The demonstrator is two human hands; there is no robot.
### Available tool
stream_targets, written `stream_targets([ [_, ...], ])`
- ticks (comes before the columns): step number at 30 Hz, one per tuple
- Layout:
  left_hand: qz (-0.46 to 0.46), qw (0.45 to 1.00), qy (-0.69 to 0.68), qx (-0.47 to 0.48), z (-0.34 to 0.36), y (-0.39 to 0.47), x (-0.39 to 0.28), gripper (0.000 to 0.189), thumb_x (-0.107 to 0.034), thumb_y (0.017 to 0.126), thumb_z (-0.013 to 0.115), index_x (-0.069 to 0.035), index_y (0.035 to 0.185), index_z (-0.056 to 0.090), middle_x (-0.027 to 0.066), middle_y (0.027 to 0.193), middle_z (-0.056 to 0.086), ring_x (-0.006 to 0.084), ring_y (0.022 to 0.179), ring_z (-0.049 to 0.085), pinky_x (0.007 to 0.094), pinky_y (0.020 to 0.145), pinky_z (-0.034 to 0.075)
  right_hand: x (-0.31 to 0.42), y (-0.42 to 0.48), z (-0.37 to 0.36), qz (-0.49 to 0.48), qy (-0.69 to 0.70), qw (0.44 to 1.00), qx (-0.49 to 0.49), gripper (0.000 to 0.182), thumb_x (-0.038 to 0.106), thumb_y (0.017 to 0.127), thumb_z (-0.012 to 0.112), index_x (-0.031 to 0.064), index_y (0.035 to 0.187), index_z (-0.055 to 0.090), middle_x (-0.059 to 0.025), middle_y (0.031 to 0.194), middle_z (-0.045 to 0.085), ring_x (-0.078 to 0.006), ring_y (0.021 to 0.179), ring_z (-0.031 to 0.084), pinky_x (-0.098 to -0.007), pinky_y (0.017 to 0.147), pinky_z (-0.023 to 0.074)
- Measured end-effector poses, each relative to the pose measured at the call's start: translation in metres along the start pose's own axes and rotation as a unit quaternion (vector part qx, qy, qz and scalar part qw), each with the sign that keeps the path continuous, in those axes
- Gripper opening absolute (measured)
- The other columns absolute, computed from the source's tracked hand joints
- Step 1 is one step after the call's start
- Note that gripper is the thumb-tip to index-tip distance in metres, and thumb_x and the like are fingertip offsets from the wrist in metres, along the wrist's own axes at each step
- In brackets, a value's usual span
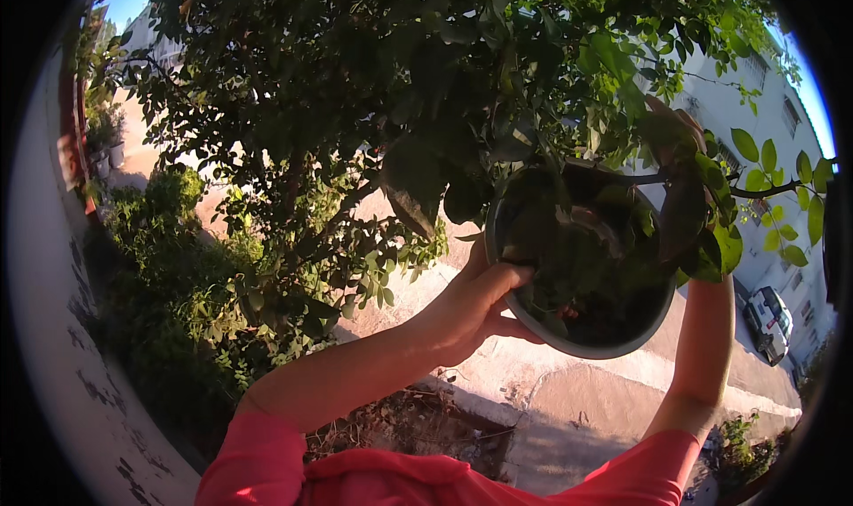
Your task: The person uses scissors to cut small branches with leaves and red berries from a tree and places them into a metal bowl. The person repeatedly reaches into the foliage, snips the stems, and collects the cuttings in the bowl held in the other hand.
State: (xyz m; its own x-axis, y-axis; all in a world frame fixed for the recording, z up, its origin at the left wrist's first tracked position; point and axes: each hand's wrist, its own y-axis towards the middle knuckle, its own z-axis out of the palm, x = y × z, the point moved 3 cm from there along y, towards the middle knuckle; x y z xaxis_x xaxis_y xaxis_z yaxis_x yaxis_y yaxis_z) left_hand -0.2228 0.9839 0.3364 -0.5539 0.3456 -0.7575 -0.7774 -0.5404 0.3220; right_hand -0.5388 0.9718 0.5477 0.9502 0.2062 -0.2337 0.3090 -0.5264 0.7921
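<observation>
My left hand (pixel 476 299) grips the left rim of a round, dark bowl-like container (pixel 593 351), thumb over the edge and fingers beneath. Leaves and shadow fill much of the container's opening, and a small reddish thing (pixel 567 313) shows low inside it. Raised at the container's upper right is my right hand (pixel 673 133), mostly behind leaves, beside a thin branch (pixel 766 191) that crosses there. Its fingertips are in shade among the foliage, so what they touch is hidden. Dense leaves of a shrub (pixel 320 73) hang above and around both hands.
A pale wall (pixel 53 306) with peeling paint runs along the left. Low green plants (pixel 153 293) grow beside it. Below lie a soil bed (pixel 413 426) and concrete paving (pixel 573 433). A white car (pixel 768 325) and a pale building (pixel 726 99) stand at the right.
</observation>
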Motion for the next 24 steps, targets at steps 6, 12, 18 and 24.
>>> stream_targets([
  [6,-0.053,0.996,-0.07,0.032,-0.01,-0.036,-0.013,0.058,-0.013,0.087,0.041,-0.014,0.138,0.013,0.0152,0.128,0.045,0.0267,0.104,0.06,0.0457,0.079,0.058,0.091,0.041,-0.013,0.142,-0.275,0.948,0.073,0.048,0.023,0.075,0.068,0.0264,0.121,0.057,-0.009,0.096,0.061,-0.029,0.092,0.059,-0.0414,0.073,0.0481],
  [12,-0.045,0.997,-0.056,0.037,-0.019,-0.059,-0.017,0.062,-0.014,0.088,0.043,-0.014,0.14,0.01,0.0162,0.128,0.045,0.0275,0.105,0.06,0.0435,0.076,0.059,0.112,0.062,-0.005,0.075,-0.277,0.958,0.012,0.035,0.022,0.079,0.064,0.0144,0.113,0.058,-0.0102,0.106,0.059,-0.028,0.096,0.057,-0.04,0.078,0.0478],
  [18,-0.021,0.998,-0.056,-0.005,-0.028,-0.079,-0.019,0.065,-0.014,0.088,0.045,-0.015,0.141,0.008,0.0161,0.131,0.042,0.0279,0.108,0.058,0.0408,0.077,0.059,0.034,0.084,0.015,0.191,0.223,0.951,0.098,0.03,0.036,0.087,0.06,0.0066,0.091,0.059,-0.0038,0.069,0.054,-0.0159,0.053,0.051,-0.029,0.046,0.0402],
  [24,-0.029,0.995,-0.064,-0.071,-0.035,-0.094,-0.019,0.057,-0.011,0.09,0.042,-0.009,0.139,0.015,0.0158,0.132,0.042,0.0274,0.111,0.056,0.0401,0.084,0.056,0.02,0.084,0.026,0.235,0.442,0.859,0.102,0.03,0.038,0.093,0.05,0.009,0.097,0.058,-0.0002,0.054,0.05,-0.0064,0.035,0.043,-0.0207,0.029,0.0323],
])
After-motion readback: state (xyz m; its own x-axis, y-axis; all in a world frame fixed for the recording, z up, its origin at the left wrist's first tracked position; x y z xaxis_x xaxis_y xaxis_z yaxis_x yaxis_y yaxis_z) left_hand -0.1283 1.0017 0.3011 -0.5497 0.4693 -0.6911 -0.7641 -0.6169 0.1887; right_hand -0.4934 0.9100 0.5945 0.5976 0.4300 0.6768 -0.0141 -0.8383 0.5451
